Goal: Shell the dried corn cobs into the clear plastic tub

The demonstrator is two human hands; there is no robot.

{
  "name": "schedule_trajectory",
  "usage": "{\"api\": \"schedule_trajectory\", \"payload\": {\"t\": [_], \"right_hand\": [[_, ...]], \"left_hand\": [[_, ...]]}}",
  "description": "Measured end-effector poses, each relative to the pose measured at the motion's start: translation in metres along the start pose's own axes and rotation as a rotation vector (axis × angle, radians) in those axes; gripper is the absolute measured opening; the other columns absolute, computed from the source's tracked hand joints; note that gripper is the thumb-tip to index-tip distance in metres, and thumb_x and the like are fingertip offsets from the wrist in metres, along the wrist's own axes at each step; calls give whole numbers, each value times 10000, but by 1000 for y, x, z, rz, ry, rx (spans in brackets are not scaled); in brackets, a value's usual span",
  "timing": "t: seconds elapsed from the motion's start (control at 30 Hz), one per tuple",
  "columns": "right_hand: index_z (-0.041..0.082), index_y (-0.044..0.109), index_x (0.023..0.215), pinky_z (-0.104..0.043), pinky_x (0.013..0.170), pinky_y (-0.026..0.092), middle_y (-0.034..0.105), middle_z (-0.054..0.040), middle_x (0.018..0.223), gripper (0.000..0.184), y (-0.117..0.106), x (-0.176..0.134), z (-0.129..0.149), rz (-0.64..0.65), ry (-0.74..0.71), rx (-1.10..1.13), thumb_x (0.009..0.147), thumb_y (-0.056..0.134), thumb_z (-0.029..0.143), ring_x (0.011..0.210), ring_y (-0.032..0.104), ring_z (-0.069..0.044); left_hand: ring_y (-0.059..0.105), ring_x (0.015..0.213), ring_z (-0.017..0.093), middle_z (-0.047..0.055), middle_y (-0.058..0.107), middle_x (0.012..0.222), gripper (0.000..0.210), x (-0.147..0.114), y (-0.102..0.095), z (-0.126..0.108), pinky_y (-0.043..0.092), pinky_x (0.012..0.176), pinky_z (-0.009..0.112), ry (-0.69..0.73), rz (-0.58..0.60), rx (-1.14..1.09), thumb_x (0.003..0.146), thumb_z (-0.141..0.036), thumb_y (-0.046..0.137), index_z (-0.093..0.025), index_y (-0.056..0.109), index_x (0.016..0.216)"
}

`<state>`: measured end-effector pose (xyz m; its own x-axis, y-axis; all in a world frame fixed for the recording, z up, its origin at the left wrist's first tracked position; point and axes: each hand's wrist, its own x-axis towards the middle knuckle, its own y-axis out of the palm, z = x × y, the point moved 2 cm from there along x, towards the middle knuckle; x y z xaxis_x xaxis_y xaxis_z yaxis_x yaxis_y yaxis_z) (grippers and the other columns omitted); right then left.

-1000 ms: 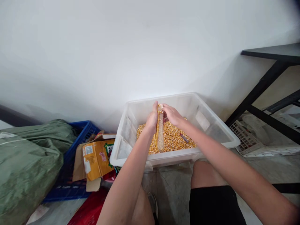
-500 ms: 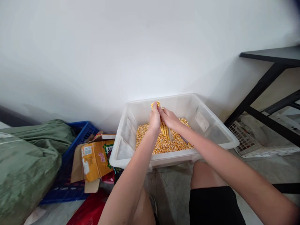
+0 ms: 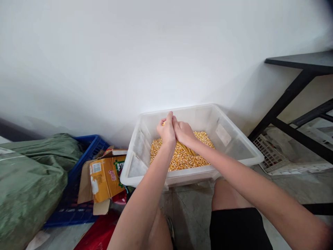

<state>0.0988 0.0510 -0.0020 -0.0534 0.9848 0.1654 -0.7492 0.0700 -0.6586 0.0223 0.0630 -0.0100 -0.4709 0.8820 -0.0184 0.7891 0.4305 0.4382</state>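
Note:
Over a translucent white plastic bin (image 3: 234,146) my two hands are pressed together around a yellow corn cob (image 3: 189,150). My left hand (image 3: 167,131) is wrapped about its far end, where a few yellow kernels peek out between the fingers. Against it lies my right hand (image 3: 183,132), closed on the same cob with its thumb side near the left thumb. Most of the cob is hidden by the hands; its near end shows below them. Loose corn kernels (image 3: 179,162) cover the bin's floor.
On the left, a green sack (image 3: 31,184) lies over a blue plastic crate (image 3: 75,211), beside a torn yellow cardboard box (image 3: 108,177). A black-framed table (image 3: 288,93) stands at right, with a white basket (image 3: 273,156) beneath. A white wall rises behind.
My hands have shifted slightly left and turned around the cob. Its far tip, in plain view before, is now mostly covered by my left hand.

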Motion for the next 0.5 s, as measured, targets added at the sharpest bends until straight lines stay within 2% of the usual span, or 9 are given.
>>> {"api": "schedule_trajectory", "payload": {"t": [0.13,0.3,0.5], "right_hand": [[121,767,832,-353,837,473,750,-233,880,888,4,8,7,-2,-9,-11,970,101,692,942,707,-316],[126,754,858,-359,869,465,753,-226,911,787,10,17,5,-69,20,30,1014,128,576,980,701,-311],[149,717,775,-343,837,453,751,-209,866,633,12,17,5,-106,-51,5,1012,189,403,932,698,-297]], "left_hand": [[453,530,90,-39,481,598,417,3,-3,-6,378,545,264,8,-45,-34,625,-461,832,-191,517,669],[464,539,97,-36,491,604,421,9,-5,-6,387,553,263,-4,-53,-73,616,-449,835,-193,506,681],[461,553,90,-50,455,599,323,15,-6,-7,387,578,251,34,-66,-61,655,-335,761,-187,475,626]]}}
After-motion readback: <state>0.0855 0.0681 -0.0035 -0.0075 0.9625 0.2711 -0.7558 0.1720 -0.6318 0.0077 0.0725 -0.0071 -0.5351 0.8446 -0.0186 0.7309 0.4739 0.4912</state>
